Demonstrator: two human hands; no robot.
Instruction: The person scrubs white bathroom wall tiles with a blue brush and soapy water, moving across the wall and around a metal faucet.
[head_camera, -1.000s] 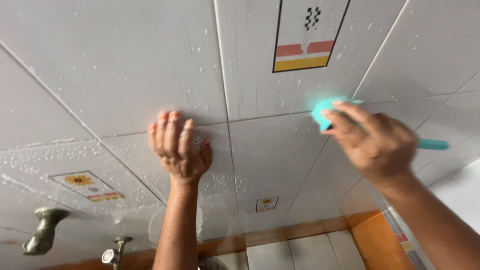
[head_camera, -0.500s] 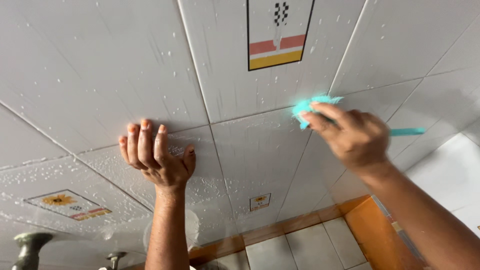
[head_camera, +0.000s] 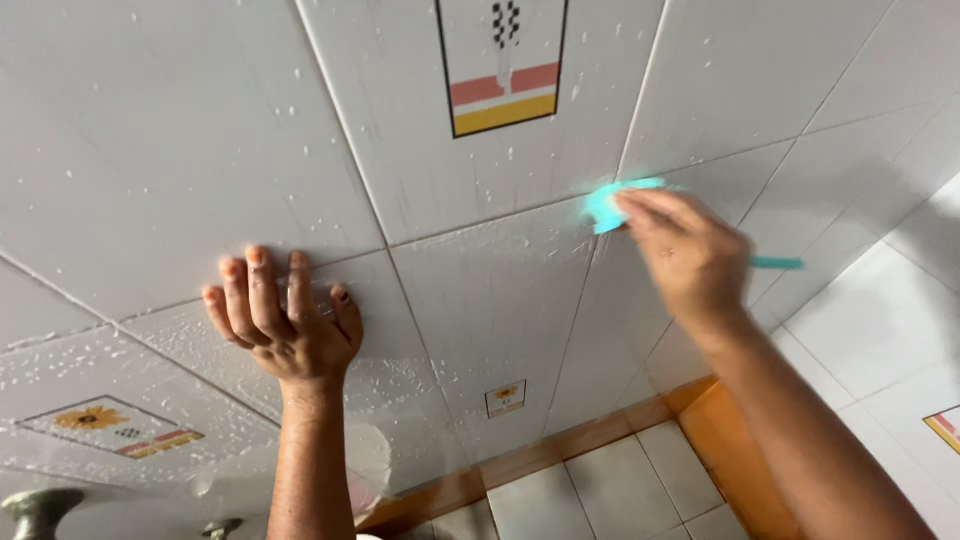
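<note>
My left hand (head_camera: 283, 322) rests flat against the white tiled wall (head_camera: 180, 150), fingers spread, holding nothing. My right hand (head_camera: 682, 252) grips a turquoise scrub brush (head_camera: 607, 203) and presses its bristled head on a grout line of the wall; the brush's turquoise handle (head_camera: 776, 263) sticks out to the right behind the hand. The tiles under and between both hands are wet, with soapy droplets and foam.
A decorative tile with red and yellow bands (head_camera: 500, 66) sits above the brush. Two sunflower tiles (head_camera: 110, 428) (head_camera: 506, 397) lie lower. A metal tap (head_camera: 40, 508) shows at the bottom left. An orange tile band (head_camera: 600, 436) borders the floor tiles (head_camera: 600, 495).
The view has shifted so the wall and both hands sit further left. My left hand has slid down and left on the tile. My right hand has moved the brush leftwards along the grout line.
</note>
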